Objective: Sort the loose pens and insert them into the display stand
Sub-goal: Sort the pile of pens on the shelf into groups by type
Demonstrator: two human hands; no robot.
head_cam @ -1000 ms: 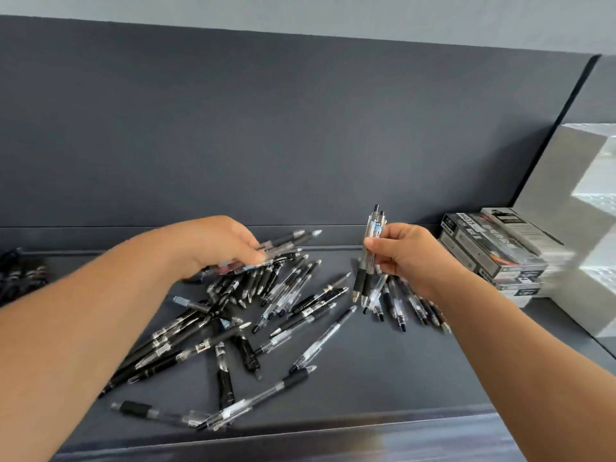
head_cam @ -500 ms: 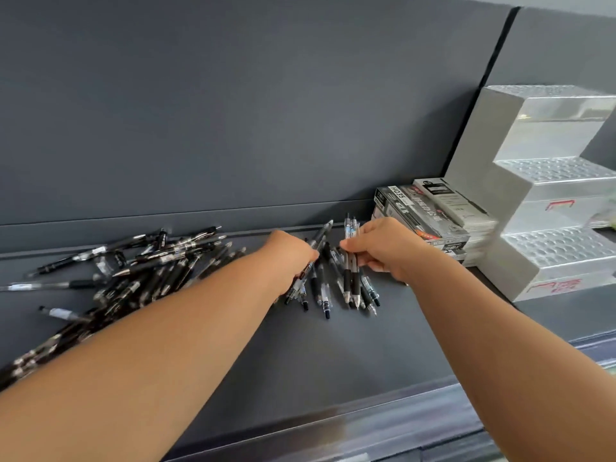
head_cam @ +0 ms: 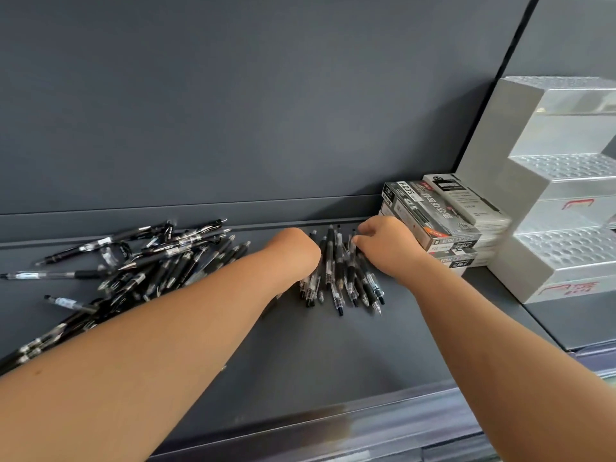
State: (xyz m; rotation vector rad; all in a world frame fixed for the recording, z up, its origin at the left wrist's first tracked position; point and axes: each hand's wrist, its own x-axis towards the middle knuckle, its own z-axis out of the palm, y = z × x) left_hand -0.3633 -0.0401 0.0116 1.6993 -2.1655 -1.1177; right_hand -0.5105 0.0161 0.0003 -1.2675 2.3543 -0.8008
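A row of black and clear pens lies side by side on the dark grey shelf, tips pointing toward me. My left hand rests knuckles-up against the row's left side, its fingers curled down and hidden. My right hand is at the row's right side, fingertips pinched on the top ends of some pens. A loose pile of pens is spread out to the left, partly under my left forearm. The white tiered display stand, with holes in its steps, stands at the right.
Stacked boxes of pens sit between my right hand and the stand, against the grey back wall. The shelf has a raised front lip.
Both hands have come down from the loose pile to the sorted row near the boxes. The pens my right hand held upright now lie in the row. The view has swung right.
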